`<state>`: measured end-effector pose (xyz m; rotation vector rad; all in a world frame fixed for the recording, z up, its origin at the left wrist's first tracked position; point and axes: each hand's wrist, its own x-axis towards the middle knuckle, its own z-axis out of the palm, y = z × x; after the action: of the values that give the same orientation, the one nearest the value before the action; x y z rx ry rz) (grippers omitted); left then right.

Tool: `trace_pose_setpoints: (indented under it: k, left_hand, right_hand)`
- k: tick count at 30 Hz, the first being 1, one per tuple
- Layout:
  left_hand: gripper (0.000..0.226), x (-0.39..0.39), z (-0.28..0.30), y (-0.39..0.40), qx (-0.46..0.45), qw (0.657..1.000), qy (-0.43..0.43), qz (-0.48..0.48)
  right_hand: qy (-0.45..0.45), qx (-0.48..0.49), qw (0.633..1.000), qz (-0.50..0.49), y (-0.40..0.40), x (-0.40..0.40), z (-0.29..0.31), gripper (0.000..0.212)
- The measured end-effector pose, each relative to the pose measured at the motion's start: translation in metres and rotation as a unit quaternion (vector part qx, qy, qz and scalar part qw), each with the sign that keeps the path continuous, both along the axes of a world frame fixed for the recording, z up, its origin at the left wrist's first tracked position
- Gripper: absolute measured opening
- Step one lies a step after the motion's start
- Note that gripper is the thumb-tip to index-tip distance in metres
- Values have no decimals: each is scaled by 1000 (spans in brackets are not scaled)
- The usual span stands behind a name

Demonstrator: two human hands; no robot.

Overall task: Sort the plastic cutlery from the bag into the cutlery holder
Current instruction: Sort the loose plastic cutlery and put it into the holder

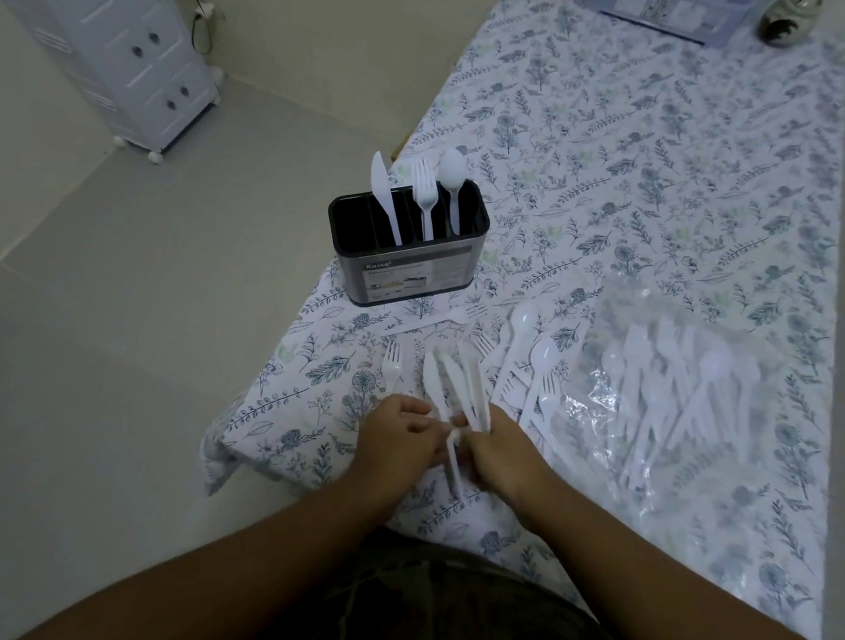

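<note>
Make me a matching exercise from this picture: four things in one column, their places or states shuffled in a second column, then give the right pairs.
Things
1. cutlery holder
2. bundle of knives
3. plastic bag
4. lone fork

Places or states
A. lies flat on the tablecloth, cutlery still inside
B. gripped between the left hand and the right hand
C. stands upright with one knife, one fork and one spoon in it
D. lies loose on the cloth, just left of the knives

Pairs: 1-C, 2-B, 3-A, 4-D
</note>
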<state>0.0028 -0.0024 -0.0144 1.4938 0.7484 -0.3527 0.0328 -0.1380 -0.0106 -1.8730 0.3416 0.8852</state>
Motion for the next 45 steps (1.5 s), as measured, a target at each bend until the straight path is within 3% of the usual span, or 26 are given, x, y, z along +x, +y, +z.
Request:
trace_pose_setpoints:
  k: [3, 7, 12, 15, 19, 22, 25, 27, 29, 31, 37, 40, 42, 45]
  left_hand:
    - [22, 1, 1, -3, -27, 999, -2, -17]
    - [19, 1, 3, -4, -33, 999, -14, -25]
    - [10, -1, 5, -3, -30, 994, -54, -87]
    - [14, -1, 3, 1, -13, 990, -62, -124]
    - [19, 0, -4, 13, 30, 994, -44, -95]
    - [20, -2, -7, 22, 9, 999, -11, -29]
    - [19, -5, -9, 26, 11, 1000, 0, -15]
    - [19, -8, -12, 27, 16, 1000, 4, -18]
    - [19, -10, -13, 27, 16, 1000, 5, -24]
    - [20, -11, -13, 27, 14, 1000, 0, -28]
    - [21, -11, -15, 25, 66, 994, -13, -88]
    - [15, -7, -15, 19, 171, 965, -50, -194]
    - [14, -1, -12, 10, 231, 924, -98, -289]
    - [47, 13, -12, -10, 261, 862, -147, -408]
  right_hand:
    - [37, 40, 998, -30, -2, -4, 3, 20]
    - [105, 103, 984, -98, -9, -6, 7, 7]
    - [126, 193, 963, -142, -17, -7, 0, 39]
    - [120, 203, 961, -145, -18, -10, -1, 36]
    - [102, 135, 976, -134, -21, -9, 0, 34]
    - [10, -17, 999, -51, -19, -4, 5, 21]
    - [-94, -124, 987, 45, -13, -1, 4, 16]
    - [-116, -194, 968, 110, -10, 1, -3, 28]
    - [-130, -246, 946, 166, -7, 0, -13, 22]
    - [-151, -261, 935, 186, -7, -3, -16, 9]
    - [-146, -225, 956, 119, -20, -9, -10, 16]
    - [-132, -171, 976, 38, -26, -13, -10, 5]
    - [-109, -140, 984, -31, -31, -14, -6, 15]
    - [-61, -94, 983, -147, -40, -13, 0, 27]
